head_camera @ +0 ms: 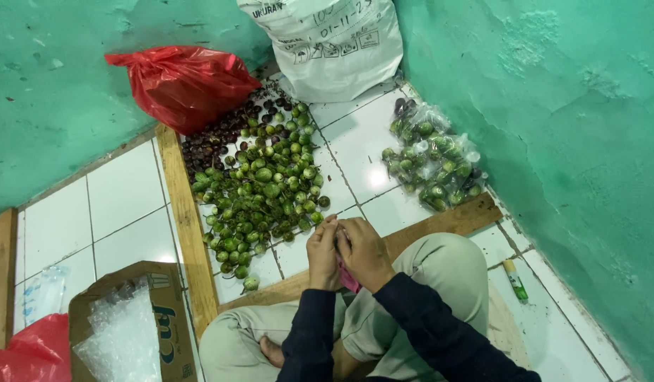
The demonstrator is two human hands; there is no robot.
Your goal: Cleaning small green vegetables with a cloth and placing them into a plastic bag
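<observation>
I sit cross-legged on a white tiled floor. My left hand (323, 253) and my right hand (364, 252) are held together in front of my knee, fingers pinched around something small with a bit of pink showing (349, 280) below them. What exactly they grip is hidden. Just beyond my hands lies a heap of small round green fruits (267, 187), with darker brown ones (221, 138) at its far edge. Several clear plastic bags filled with the green fruits (433, 163) lie to the right by the wall.
A red plastic bag (182, 81) and a white sack (330, 46) lean on the green wall. Wooden strips (185, 226) frame the heap. A cardboard box of clear plastic bags (125, 325) stands at left, another red bag (30, 354) beside it. A small green-capped tube (514, 279) lies right.
</observation>
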